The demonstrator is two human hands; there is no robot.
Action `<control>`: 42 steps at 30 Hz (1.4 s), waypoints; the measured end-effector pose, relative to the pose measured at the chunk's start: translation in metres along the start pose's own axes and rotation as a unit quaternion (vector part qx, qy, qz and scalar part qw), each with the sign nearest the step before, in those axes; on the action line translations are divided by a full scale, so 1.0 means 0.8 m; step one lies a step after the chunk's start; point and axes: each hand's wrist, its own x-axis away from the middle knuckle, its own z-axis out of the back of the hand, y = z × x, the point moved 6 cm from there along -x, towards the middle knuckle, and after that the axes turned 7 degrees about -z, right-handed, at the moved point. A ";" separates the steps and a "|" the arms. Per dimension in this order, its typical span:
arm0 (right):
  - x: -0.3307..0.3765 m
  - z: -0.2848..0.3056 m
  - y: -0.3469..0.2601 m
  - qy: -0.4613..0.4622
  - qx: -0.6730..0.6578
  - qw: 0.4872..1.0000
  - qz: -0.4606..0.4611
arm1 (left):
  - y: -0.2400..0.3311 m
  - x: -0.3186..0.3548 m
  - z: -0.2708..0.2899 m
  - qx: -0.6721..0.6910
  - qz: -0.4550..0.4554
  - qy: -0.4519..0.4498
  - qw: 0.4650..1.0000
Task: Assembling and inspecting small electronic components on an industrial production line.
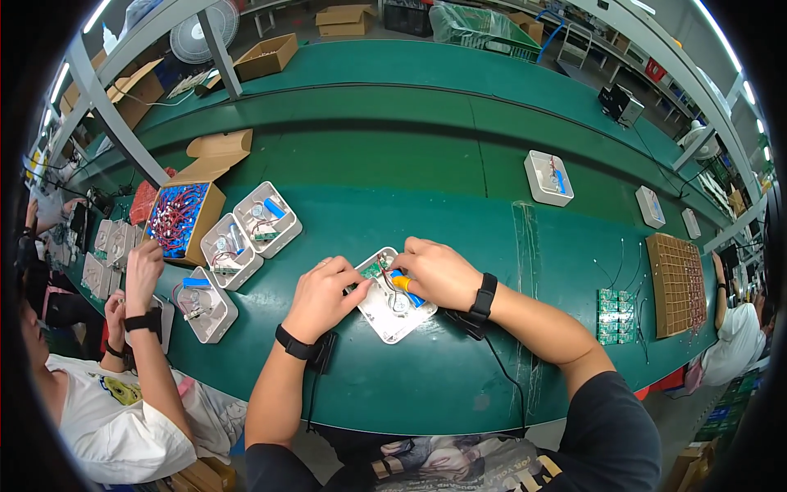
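A white plastic housing lies in front of me. Inside it are a green circuit board, dark and red wires, a round part and a blue cylindrical battery. My left hand is closed at the left rim, its thumb and fingertips gripping the edge beside the board. From the right, my right hand reaches over the far edge with bent fingers pressed together inside. A yellow piece shows at its fingertips; whatever they pinch is hidden.
Similar filled housings stand left, near a carton of blue batteries with wires. A co-worker's hand works there. Circuit boards and a brown divided tray lie right. Another housing sits farther back. Cables trail from both wristbands.
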 end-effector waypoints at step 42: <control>-0.002 0.042 -0.008 0.048 0.089 0.987 0.122 | 0.014 -0.002 0.005 0.106 -0.105 -0.016 0.989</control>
